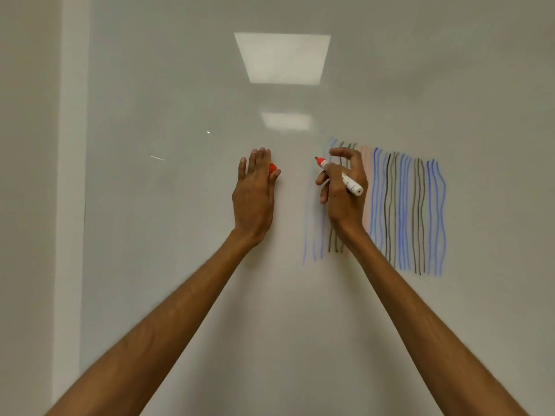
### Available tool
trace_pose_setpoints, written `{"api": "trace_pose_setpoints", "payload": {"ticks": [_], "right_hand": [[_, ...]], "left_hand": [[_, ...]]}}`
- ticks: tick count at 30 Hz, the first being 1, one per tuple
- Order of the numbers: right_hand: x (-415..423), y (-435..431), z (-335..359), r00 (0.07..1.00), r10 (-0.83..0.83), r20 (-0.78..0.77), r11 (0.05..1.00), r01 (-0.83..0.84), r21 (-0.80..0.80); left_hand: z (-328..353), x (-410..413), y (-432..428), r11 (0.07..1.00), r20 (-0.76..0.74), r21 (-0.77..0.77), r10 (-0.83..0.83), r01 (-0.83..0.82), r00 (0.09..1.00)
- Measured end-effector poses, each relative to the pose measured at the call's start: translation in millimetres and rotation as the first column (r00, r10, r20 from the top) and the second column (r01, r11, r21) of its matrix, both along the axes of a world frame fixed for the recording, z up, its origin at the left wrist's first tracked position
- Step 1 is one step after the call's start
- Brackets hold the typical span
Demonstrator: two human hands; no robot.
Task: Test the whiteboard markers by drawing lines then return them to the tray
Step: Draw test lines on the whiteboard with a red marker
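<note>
Glossy whiteboard (180, 235) filled view; ceiling-light reflection (282, 58) high centre. Band of blue, black and faint red test lines (402, 211) at right. Right hand (345, 199) gripped red marker (342, 177), uncapped, tip pointing up-left; contact with board could not be told. Left hand (253, 193) pinched red cap (272, 169) behind mostly straight fingers. Tray not in view.

Risks, judged:
- new stroke over old lines would hide weak ink
- lightly pinched cap could drop
- wrist could smear lines beneath
</note>
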State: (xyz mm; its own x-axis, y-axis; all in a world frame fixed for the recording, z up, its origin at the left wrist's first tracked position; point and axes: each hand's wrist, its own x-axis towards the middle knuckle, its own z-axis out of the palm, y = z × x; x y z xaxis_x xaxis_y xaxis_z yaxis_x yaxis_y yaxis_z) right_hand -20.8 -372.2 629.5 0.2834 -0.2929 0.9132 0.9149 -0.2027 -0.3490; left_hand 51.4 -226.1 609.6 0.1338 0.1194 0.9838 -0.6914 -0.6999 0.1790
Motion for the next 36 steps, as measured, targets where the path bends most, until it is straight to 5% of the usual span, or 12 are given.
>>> {"api": "trace_pose_setpoints", "payload": {"ticks": [13, 24, 36], "right_hand": [[26.1, -2.4, 38.0, 0.986, -0.087, 0.142, 0.992, 0.098, -0.076], [41.8, 0.3, 44.6, 0.962, -0.156, 0.226, 0.977, 0.184, -0.111], [33.5, -5.8, 14.4, 0.98, -0.139, 0.14, 0.966, 0.165, -0.199]], "left_hand": [[-4.9, 33.8, -1.7, 1.0, 0.246, -0.001, 0.031, -0.031, 0.969], [-4.1, 34.8, -1.9, 0.997, 0.302, -0.009, 0.081, -0.082, 0.95], [-6.9, 31.2, -1.3, 0.999, 0.273, -0.001, 0.045, -0.046, 0.961]]}}
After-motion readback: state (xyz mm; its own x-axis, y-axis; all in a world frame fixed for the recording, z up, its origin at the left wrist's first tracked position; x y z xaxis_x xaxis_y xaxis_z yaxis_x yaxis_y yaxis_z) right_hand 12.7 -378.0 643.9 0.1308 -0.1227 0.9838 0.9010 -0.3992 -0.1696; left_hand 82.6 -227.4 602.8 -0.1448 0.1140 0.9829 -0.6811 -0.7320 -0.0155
